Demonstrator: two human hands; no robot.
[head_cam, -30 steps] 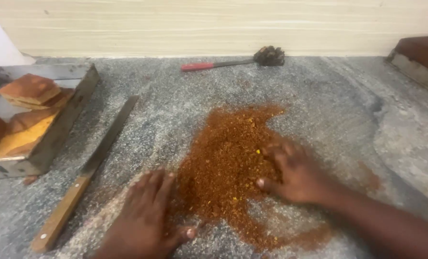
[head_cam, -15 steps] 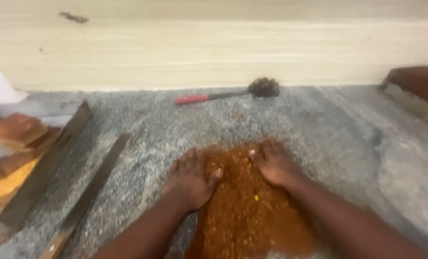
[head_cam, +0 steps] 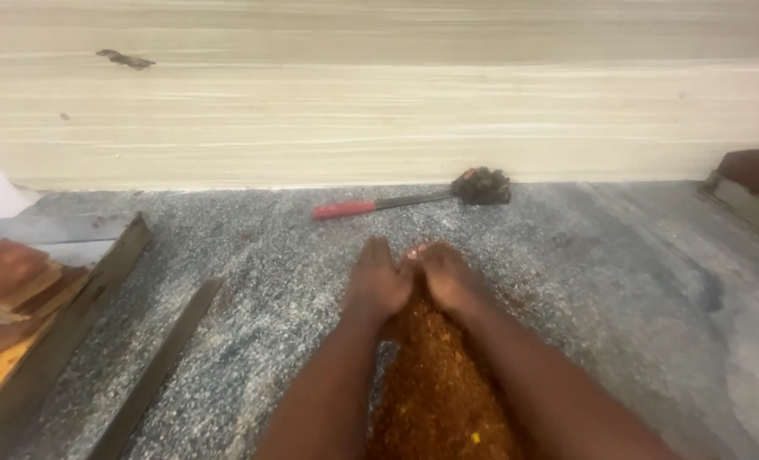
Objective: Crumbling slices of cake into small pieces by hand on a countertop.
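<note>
Speckled grey stone floor [head_cam: 252, 281], running to a pale striped wall [head_cam: 379, 119] at the far edge. Left hand [head_cam: 378, 285] and right hand [head_cam: 447, 279] side by side, fingertips touching, palms flat and fingers spread loosely, gripping nothing, pressed at the far end of a heap of reddish-brown ground spice [head_cam: 439, 392]. Heap lying between the forearms, near the middle of the floor and stretching toward the near edge.

Likely trouble: powder slipping out past the wrists or under the palms and scattering across the rough stone, hard to gather from the pitted grain; too quick a pull could puff dust upward. Long blade [head_cam: 162, 362] lying left of the left forearm, close enough to catch an elbow swung wide. Red-handled brush [head_cam: 413, 200] well apart near the wall; metal tray [head_cam: 73, 315] with brown blocks at the left edge.

Against half a second back: hands drawn closer together, now meeting at the fingertips rather than spread across the heap's top; spice narrower, more bunched between the arms.
</note>
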